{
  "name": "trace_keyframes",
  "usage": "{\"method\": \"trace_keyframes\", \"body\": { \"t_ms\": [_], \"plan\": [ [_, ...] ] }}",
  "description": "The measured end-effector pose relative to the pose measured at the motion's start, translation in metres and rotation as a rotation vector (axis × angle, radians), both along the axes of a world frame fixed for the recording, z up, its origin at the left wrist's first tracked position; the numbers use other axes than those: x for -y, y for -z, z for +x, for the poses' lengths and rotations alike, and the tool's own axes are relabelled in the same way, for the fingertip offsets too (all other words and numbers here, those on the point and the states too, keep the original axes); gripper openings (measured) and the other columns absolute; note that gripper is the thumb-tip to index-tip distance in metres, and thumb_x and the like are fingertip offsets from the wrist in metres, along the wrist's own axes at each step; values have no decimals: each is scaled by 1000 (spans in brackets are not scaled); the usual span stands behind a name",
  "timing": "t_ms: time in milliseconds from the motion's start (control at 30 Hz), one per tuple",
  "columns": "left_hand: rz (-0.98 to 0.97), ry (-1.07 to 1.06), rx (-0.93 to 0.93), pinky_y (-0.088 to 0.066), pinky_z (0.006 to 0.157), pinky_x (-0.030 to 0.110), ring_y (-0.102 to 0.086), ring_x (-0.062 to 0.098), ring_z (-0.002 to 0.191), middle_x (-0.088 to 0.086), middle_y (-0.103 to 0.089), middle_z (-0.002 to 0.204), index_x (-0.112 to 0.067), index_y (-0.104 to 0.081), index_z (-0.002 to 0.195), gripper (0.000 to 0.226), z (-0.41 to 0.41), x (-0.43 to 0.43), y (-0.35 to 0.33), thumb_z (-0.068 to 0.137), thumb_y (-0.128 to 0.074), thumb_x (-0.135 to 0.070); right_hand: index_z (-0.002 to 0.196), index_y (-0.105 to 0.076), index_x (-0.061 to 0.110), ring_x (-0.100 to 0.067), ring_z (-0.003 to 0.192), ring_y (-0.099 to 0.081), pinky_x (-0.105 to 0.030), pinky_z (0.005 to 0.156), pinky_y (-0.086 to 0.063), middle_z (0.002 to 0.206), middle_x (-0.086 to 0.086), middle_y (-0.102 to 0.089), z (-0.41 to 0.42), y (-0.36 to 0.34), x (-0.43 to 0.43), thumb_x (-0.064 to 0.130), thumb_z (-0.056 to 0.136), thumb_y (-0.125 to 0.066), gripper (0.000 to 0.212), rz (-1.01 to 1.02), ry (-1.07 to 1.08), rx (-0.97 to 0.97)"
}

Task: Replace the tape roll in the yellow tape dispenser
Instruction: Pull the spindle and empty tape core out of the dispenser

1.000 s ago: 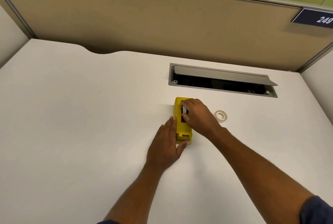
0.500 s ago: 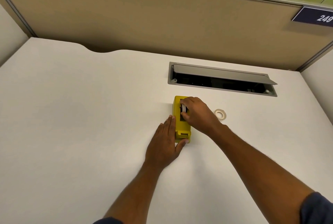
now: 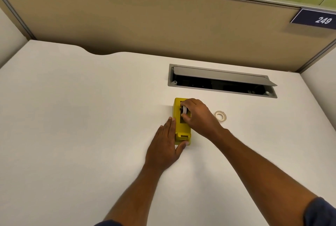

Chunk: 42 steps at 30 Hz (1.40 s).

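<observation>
The yellow tape dispenser (image 3: 179, 131) stands on the white desk (image 3: 81, 116), its long side running away from me. My left hand (image 3: 165, 144) lies flat against its left side, thumb hooked round the near end. My right hand (image 3: 198, 116) reaches over the top, fingers pinched on a white tape roll (image 3: 185, 110) that sits upright in the dispenser's slot. Another tape roll (image 3: 220, 116), pale and flat, lies on the desk to the right of my right hand.
A grey cable hatch (image 3: 222, 75) with its lid raised opens in the desk behind the dispenser. A tan partition wall (image 3: 145, 22) closes off the back, with a sign reading 249 (image 3: 316, 20) at the right.
The white roll stands a little higher out of the slot under my right fingers. My left hand stays against the dispenser.
</observation>
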State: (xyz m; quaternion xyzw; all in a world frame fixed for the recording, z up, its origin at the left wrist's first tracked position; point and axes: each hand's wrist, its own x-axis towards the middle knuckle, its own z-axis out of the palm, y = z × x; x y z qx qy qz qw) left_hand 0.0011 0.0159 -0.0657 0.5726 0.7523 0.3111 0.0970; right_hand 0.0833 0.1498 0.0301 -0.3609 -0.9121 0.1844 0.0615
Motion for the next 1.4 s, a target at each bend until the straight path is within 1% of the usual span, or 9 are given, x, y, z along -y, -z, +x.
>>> {"method": "trace_keyframes", "body": {
  "t_ms": [233,300,433,533,600,767,967,1200,1400],
  "plan": [
    [18,-20,97,-26,114,32,-22,20,144,3,-16,158,-22,-5,150,87,-2,6,-10,85,-36,-70,122,-57,7,-26,113,-56,-32,96,-43,123,-11,-63,23,-21,8,18,87,-64,37,56,55,-187],
    [102,-122,206,-26,113,32,-25,20,143,5,-20,157,-21,-9,149,80,4,7,-27,88,-35,-65,119,-59,7,-24,110,-58,-27,92,-41,119,-10,-65,37,-33,14,17,85,-67,36,62,64,-239],
    [235,-246,612,-45,101,37,-46,17,129,0,-43,146,-28,-31,143,63,36,3,-90,88,-47,-54,116,-60,10,-21,107,-58,-27,91,-43,116,-7,-66,60,-61,29,19,86,-66,32,58,54,-280],
    [167,-186,809,-49,85,15,-58,11,112,-2,-60,130,-24,-49,135,64,55,-1,-137,84,-49,-62,115,-61,12,-21,106,-58,-26,91,-43,113,-5,-67,74,-85,44,21,87,-65,30,64,-1,-295],
    [155,-178,844,-45,73,3,-63,10,103,-5,-68,114,-24,-58,128,52,64,-2,-156,85,-55,-52,115,-61,15,-18,106,-57,-24,91,-41,114,-2,-66,81,-97,53,20,88,-63,28,73,-40,-301],
    [264,-237,931,-53,70,14,-69,7,87,-11,-75,90,-21,-71,111,28,78,10,-193,88,-62,-36,117,-61,19,-7,103,-56,-17,89,-45,115,4,-65,97,-130,74,20,87,-64,29,80,-33,-429],
    [374,-188,1027,-52,66,12,-71,7,83,-11,-76,82,-26,-76,93,17,87,21,-223,91,-60,-29,112,-67,16,-3,93,-65,-14,83,-51,107,4,-68,115,-158,81,13,82,-69,30,-185,117,-678],
    [414,-160,1034,-54,69,16,-72,10,83,-6,-76,83,-23,-75,95,15,88,31,-241,91,-60,-23,105,-70,17,-3,90,-67,-13,80,-53,99,2,-72,117,-173,89,11,81,-69,25,-227,111,-758],
    [380,-128,1059,-57,79,28,-71,16,94,3,-74,102,-15,-68,113,31,79,41,-246,84,-68,-24,103,-71,20,3,86,-66,-9,74,-51,89,17,-69,114,-178,94,16,81,-72,22,-237,62,-747]
  ]
}}
